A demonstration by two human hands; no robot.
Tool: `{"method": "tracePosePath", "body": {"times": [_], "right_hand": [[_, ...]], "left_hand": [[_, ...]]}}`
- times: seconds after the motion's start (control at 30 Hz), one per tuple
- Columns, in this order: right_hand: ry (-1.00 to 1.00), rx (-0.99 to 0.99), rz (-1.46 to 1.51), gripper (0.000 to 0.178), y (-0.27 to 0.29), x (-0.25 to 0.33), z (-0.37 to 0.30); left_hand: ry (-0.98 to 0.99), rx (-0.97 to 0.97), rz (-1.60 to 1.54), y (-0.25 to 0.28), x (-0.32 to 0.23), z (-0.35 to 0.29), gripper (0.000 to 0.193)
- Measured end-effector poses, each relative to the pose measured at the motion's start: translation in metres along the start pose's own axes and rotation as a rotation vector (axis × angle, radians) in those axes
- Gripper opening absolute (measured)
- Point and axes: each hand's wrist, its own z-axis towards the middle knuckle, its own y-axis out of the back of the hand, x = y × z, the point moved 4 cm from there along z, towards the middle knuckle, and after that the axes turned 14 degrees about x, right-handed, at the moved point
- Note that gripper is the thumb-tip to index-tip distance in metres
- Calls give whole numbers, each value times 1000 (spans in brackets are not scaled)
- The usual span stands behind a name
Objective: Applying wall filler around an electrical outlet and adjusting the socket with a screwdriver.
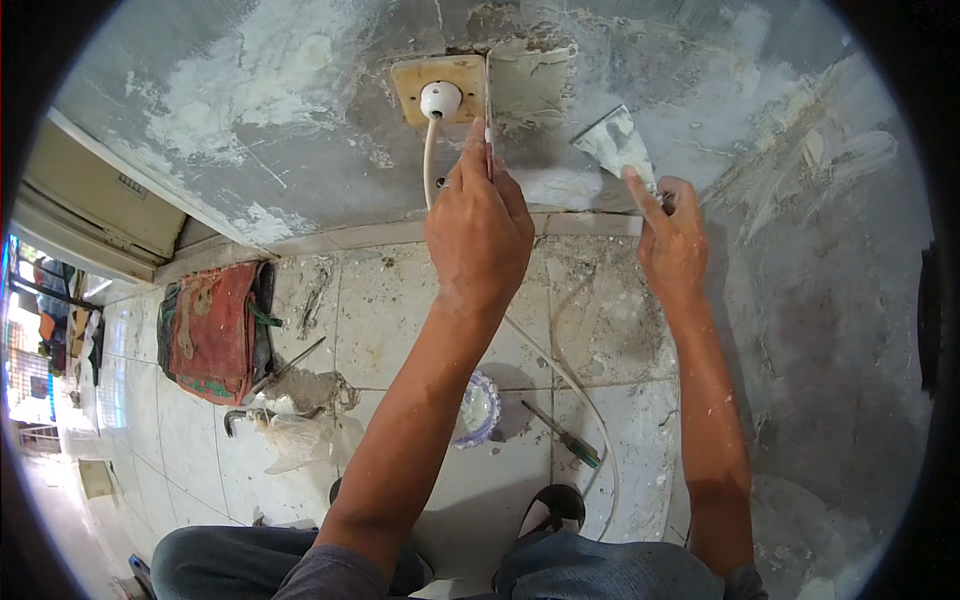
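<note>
gripping a flared, putty-smeared metal scraper (618, 143) in the curled right hand (676, 240) before the patchy grey plaster wall (340, 165), and pinching a thin blade (489, 95) seen edge-on in the left hand (477, 230), just beside a yellowed square socket plate (472, 84) with a round white plug (440, 98).

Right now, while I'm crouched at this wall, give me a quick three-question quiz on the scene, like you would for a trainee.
1. True or false: the red bundle lies to the left of the purple-rimmed bowl.
2. Which hand holds the scraper whose broad face shows? A: left. B: right. C: neither.
3. Fill in: from the round white plug on the socket plate, a pale ____ hangs down.

Key: 1. True. 2. B, the right hand. 3. Cord.
</note>
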Motion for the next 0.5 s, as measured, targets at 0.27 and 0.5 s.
{"method": "tracePosePath", "body": {"times": [0.27,0.5], "right_hand": [[-29,-151,303,70,-19,58,33],[-123,-28,330,72,-52,79,22]], "left_hand": [[13,5,-45,-1,1,1,32],[22,37,-28,-2,1,1,38]]}}
